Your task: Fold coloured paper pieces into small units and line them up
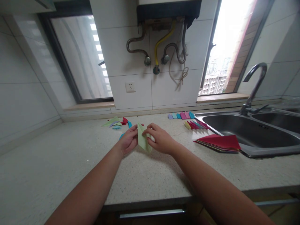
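A pale green sheet of folded paper (143, 139), pointed at its top and creased lengthwise, is held up above the countertop between both hands. My left hand (129, 139) grips its left edge, with the fingers behind the paper. On the other side, my right hand (159, 138) pinches the sheet with bent fingers and thumb. A bit of blue paper (122, 136) shows just behind my left hand, mostly hidden by it.
Coloured paper pieces (114, 122) lie loosely behind my left hand. Small folded papers (181, 115) line the back, with pointed ones (195, 125) before them. A stack of folded red-topped paper (217, 142) lies beside the steel sink (249, 153) with its faucet (256, 81).
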Demonstrator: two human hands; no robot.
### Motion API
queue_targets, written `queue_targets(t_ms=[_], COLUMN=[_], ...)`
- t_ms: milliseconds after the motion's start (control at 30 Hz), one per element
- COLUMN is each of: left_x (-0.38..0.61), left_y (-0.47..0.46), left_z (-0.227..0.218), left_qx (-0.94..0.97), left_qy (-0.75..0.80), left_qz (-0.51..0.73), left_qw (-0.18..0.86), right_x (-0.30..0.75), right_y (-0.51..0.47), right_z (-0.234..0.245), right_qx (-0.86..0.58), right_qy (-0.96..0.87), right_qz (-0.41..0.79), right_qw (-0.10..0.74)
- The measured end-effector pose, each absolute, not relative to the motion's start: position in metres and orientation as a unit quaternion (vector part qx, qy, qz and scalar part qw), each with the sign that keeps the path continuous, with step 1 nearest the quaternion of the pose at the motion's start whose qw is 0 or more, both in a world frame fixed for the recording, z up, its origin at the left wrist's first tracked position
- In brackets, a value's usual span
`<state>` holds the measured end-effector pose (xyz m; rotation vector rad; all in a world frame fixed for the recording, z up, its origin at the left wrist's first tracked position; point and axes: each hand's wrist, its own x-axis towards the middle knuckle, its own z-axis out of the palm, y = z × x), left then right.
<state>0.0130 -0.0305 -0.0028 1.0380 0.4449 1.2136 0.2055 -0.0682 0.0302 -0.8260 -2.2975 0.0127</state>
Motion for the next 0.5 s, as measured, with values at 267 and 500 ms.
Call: queue_targets(t_ms=[267, 500], left_x=[0.0128, 0.0139], left_y=[-0.0293, -0.026], left_z=[-0.0035, -0.0028], left_qx=[0.462, 0.48], left_qy=[0.192, 0.185], left_qz=[0.543, 0.583], left_qw=[0.674, 0.629], right_x=[0.2051, 0.2027], right_y=[-0.0641, -0.0605], right_z=[0.0279, 0.0248], right_qx=[-0.336, -0.353], right_qy=[-0.866, -0.85], right_qz=[0.023, 0.082], right_qw=[0.37, 0.383])
